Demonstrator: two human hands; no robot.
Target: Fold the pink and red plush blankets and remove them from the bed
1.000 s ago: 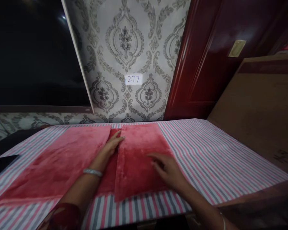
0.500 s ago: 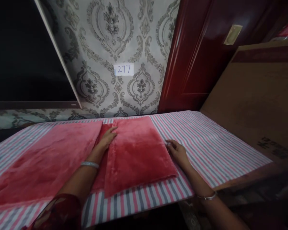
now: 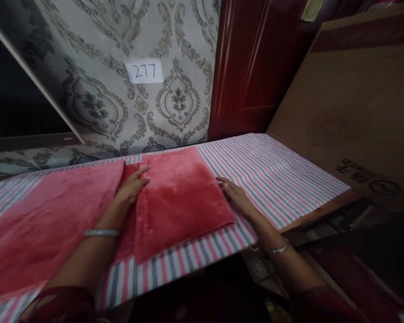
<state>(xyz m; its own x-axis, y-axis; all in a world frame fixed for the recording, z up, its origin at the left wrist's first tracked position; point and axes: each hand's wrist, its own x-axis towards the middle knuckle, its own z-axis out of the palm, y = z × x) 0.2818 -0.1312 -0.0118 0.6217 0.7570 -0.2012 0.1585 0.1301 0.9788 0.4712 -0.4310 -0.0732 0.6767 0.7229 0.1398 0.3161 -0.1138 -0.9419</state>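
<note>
A pink plush cloth (image 3: 54, 211) lies spread on a table covered with a striped sheet (image 3: 276, 170). Its right part is folded over into a flap (image 3: 182, 197). My left hand (image 3: 132, 188) lies flat, fingers apart, on the cloth at the flap's left edge. My right hand (image 3: 234, 194) rests at the flap's right edge, fingertips touching the fold where it meets the striped sheet. Whether those fingers pinch the edge is not visible. Both wrists carry a thin bangle.
A patterned wall with a paper label reading 277 (image 3: 144, 72) stands behind the table. A dark red door (image 3: 256, 67) is to its right. A large cardboard box (image 3: 357, 103) leans at the table's right end. A dark screen (image 3: 6, 103) is at left.
My right hand slid from the top of the folded flap to its right edge. My left hand stayed at the flap's left edge. The view swung to the right.
</note>
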